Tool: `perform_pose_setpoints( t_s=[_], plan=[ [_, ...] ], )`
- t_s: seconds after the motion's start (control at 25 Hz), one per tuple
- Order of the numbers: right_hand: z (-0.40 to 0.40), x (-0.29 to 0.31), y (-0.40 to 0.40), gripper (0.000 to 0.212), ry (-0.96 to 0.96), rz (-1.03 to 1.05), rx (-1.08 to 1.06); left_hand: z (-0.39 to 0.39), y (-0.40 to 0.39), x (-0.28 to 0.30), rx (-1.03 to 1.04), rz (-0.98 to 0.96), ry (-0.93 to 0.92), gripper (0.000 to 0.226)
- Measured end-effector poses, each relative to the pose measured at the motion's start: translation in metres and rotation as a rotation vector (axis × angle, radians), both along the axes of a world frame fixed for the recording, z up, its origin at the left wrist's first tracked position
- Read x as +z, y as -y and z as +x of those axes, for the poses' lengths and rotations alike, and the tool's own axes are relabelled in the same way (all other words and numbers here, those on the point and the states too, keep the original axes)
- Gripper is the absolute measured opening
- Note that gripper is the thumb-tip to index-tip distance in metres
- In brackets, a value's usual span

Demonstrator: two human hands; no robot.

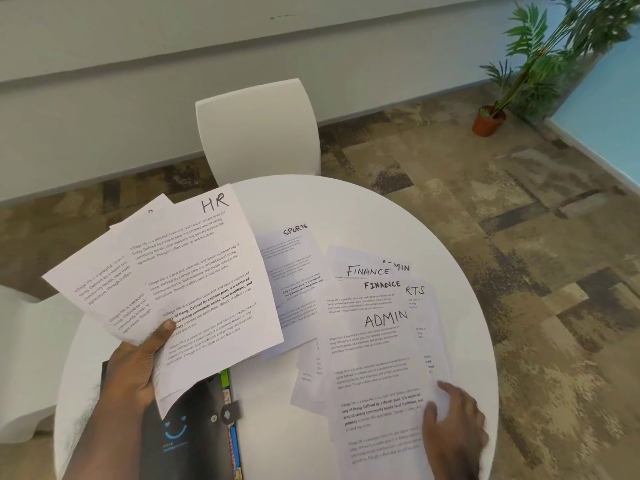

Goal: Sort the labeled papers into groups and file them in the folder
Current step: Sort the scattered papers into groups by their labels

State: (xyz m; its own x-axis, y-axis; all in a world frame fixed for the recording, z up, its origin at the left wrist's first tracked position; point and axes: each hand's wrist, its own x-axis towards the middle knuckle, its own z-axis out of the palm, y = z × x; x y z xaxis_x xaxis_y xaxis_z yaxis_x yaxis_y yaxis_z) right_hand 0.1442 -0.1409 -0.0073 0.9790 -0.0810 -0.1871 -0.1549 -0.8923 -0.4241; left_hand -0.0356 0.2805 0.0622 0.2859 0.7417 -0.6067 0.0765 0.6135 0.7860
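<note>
Holding a fanned sheaf of papers [180,271] topped by one marked HR, the left hand [133,367] has its grip clamped on them, thumb on top, above the black folder [188,431] lying on the white desk [346,209]. The right hand [453,426] rests with relaxed, open fingers on the ADMIN sheet [377,368] atop an overlapping pile, with a SPORTS sheet [294,271] beside it.

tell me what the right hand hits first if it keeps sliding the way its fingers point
The right hand points up-left along the ADMIN sheet it rests on, so probably only that sheet, then the FINANCE sheets beyond.
</note>
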Motion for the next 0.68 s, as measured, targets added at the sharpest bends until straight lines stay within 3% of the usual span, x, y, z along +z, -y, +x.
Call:
perform_pose_setpoints(
  t_s=[0.16,0.28,0.48,0.68],
  plan=[
    [0.036,0.0,-0.086,0.044,0.03,0.191,0.422,-0.002,0.001,0.001,0.032,-0.002,0.017,0.053],
    [0.057,-0.002,-0.15,0.058,-0.114,0.107,0.671,-0.006,0.001,0.003,0.036,-0.02,0.019,0.054],
    [0.068,0.003,-0.212,0.09,-0.144,-0.335,0.7,-0.018,-0.005,0.004,0.053,-0.003,0.04,0.051],
    [0.072,-0.004,-0.237,0.101,-0.092,-0.396,0.751,-0.031,-0.013,0.0,0.068,-0.008,0.05,0.054]
  ],
)
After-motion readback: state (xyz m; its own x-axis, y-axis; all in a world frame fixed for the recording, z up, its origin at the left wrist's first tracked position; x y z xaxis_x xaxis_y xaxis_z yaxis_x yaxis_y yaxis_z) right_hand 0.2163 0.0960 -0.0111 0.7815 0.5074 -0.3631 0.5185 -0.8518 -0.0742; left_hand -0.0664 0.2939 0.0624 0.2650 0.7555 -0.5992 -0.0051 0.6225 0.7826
